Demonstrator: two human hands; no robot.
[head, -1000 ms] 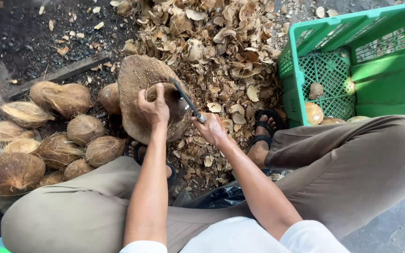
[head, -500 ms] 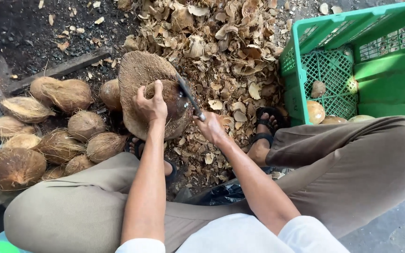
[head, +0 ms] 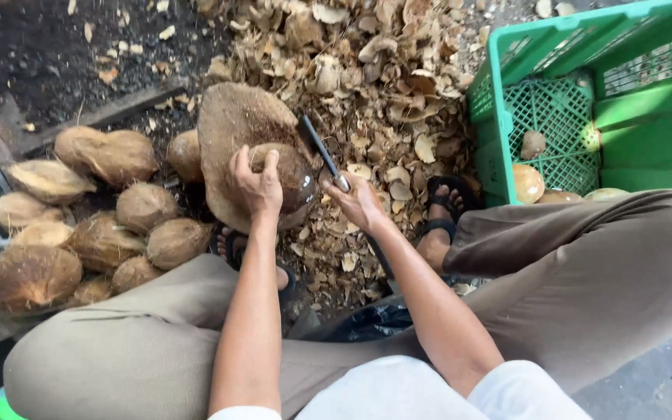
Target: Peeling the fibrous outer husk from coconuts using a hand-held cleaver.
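Left hand [head: 257, 183]: fingers spread and curled over the top of a coconut [head: 283, 173], pressing it down; the thumb lies on the near side. Right hand [head: 358, 202]: fingers closed tight around the handle of a knife [head: 322, 153]. The dark blade runs up and away from the fist, its edge lying against the right side of the coconut.

The coconut sits on a large rounded block [head: 231, 128], brown and fibrous, directly ahead of the person and between the knees. Its right flank shows a darker, smoother patch beside the blade.

Left of the block: a heap of unhusked coconuts [head: 103, 225], touching one another, on the ground beside a dark plank [head: 95, 117]. Ahead and to the right: a thick litter of husk chips [head: 383, 85], reaching from the block to the crate.

Far right: a green plastic crate [head: 624, 101] with lattice walls, holding a few pale peeled nuts [head: 528, 183] at its near corner.

Below the hands: both feet in dark sandals, one [head: 441, 210] at the edge of the chips near the crate, the other partly hidden under the left forearm. Legs in grey-brown trousers [head: 585, 280] frame the work.
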